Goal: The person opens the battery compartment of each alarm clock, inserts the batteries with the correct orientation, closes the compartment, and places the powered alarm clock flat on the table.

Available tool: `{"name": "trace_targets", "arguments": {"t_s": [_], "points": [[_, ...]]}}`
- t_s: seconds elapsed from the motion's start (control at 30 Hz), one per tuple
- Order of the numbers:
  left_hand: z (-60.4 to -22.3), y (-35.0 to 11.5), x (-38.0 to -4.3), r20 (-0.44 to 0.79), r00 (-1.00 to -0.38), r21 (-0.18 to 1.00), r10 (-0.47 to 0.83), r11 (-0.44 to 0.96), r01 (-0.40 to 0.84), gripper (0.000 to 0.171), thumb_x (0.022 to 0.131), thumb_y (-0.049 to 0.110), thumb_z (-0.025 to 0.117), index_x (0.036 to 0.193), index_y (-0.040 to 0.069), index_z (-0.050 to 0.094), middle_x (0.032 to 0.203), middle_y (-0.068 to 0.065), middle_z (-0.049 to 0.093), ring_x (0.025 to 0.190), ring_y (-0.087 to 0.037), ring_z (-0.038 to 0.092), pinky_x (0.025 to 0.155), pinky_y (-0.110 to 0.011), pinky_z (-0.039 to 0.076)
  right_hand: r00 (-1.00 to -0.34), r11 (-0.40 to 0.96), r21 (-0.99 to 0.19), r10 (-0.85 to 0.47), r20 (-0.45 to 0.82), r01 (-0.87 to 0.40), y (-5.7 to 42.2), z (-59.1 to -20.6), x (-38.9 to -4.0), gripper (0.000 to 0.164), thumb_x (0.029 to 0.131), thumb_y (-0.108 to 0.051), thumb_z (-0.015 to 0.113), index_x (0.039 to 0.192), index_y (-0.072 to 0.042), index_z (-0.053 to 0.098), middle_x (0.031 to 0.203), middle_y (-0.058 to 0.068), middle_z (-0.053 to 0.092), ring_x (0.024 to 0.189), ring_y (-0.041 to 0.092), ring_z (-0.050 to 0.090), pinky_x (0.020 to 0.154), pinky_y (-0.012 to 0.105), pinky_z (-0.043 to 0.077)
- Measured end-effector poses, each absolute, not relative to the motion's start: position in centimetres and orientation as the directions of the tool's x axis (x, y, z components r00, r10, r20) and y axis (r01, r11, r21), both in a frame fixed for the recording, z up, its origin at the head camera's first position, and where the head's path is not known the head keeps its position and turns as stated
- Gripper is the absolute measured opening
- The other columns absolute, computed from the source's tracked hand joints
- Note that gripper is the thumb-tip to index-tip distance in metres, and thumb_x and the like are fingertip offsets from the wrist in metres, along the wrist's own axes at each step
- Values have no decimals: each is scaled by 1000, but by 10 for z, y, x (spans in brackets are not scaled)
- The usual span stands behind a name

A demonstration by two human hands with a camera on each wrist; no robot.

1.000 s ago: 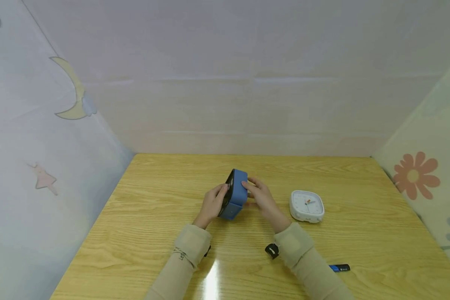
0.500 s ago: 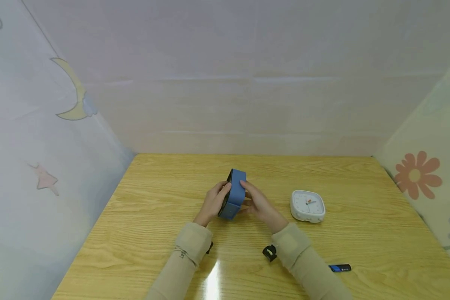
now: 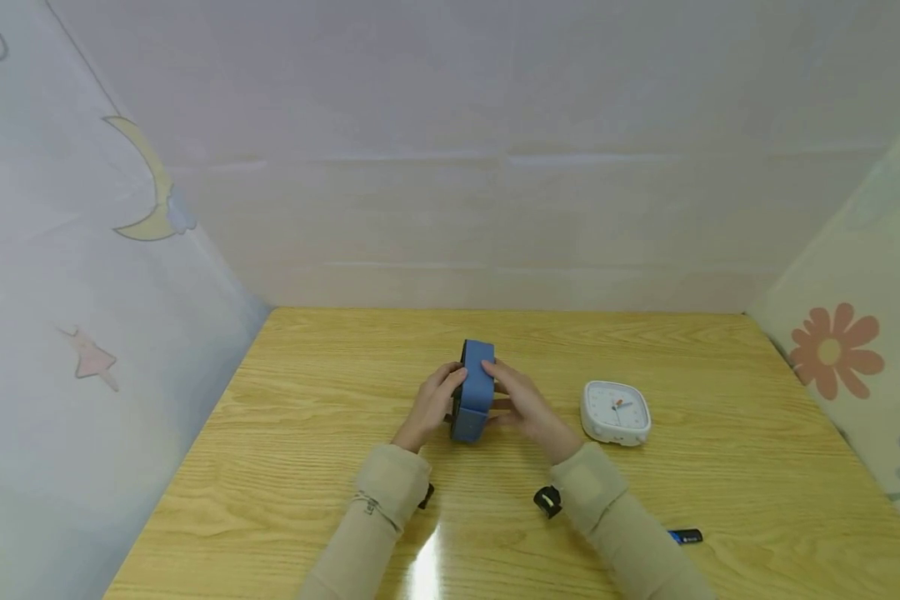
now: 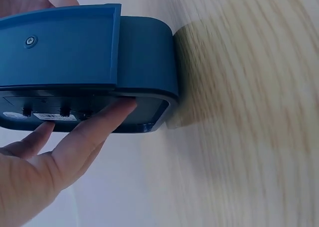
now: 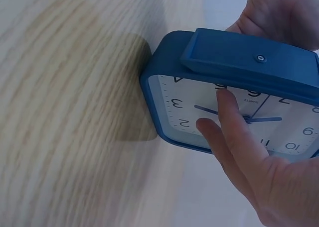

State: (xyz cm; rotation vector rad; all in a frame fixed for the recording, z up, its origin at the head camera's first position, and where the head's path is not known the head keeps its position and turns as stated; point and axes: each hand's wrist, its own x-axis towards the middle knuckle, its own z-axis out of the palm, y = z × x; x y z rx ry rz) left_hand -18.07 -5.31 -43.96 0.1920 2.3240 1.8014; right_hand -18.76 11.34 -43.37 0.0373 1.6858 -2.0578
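A blue alarm clock (image 3: 477,375) is held on its side between both hands, one rounded side low against the wooden table. My left hand (image 3: 427,406) grips it from the back. In the left wrist view, the fingers (image 4: 94,130) lie over the dark back panel with its small knobs. My right hand (image 3: 527,406) holds the dial side. The right wrist view shows its fingers (image 5: 234,120) across the white numbered face. A blue foot with a screw (image 5: 260,58) faces the wrist cameras. The clock's far side is hidden in both wrist views.
A white alarm clock (image 3: 616,412) lies face up to the right of the hands. Partly behind the right sleeve is a small blue-and-black cylinder (image 3: 690,536). Patterned cloth walls (image 3: 450,208) stand around the table (image 3: 307,383) at the back and both sides.
The blue clock has turned in the hands, so its dark back shows less in the head view and its blue side more. The right fingers have shifted lower along the dial side.
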Motion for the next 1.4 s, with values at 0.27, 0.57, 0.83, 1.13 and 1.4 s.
{"name": "trace_targets", "arguments": {"t_s": [0.27, 0.57, 0.83, 1.13, 1.4], "points": [[-441, -48, -183, -99, -969, 989, 226, 127, -72, 60, 92, 46, 40, 135, 4, 41, 124, -18, 49, 108, -34, 49, 67, -42, 51, -885, -56, -916, -290, -365, 397, 125, -470, -216, 86, 77, -57, 61, 145, -22, 23, 128, 19, 43, 103, 39, 53, 73, 51, 50], [-438, -40, -182, -121, -963, 992, 243, 49, -112, 57, 92, 41, 42, 133, 1, 41, 121, -19, 51, 104, -32, 52, 68, -45, 52, -880, 10, -921, -291, -375, 389, 129, -444, -205, 82, 84, -53, 56, 147, -16, 18, 132, 25, 39, 108, 44, 49, 76, 52, 48], [-446, -36, -184, -124, -965, 992, 233, 1, -127, 58, 91, 42, 42, 133, 2, 42, 125, -17, 49, 104, -33, 52, 68, -44, 51, -884, 83, -931, -293, -363, 355, 129, -413, -188, 78, 89, -47, 51, 146, -9, 16, 132, 30, 36, 109, 45, 48, 76, 50, 49], [-444, -40, -183, -150, -962, 985, 226, -45, -164, 53, 93, 32, 38, 135, 0, 39, 123, -20, 47, 102, -32, 52, 70, -47, 49, -890, 132, -930, -274, -366, 342, 128, -415, -188, 79, 87, -57, 47, 145, -9, 22, 133, 29, 37, 112, 45, 46, 81, 52, 47], [-436, -43, -178, -150, -958, 985, 245, -50, -167, 51, 95, 29, 34, 136, -2, 36, 121, -20, 46, 100, -30, 51, 70, -46, 49, -893, 158, -925, -246, -377, 347, 133, -426, -190, 61, 96, -42, 39, 140, 0, 31, 132, 25, 41, 111, 38, 48, 84, 51, 45]]}}
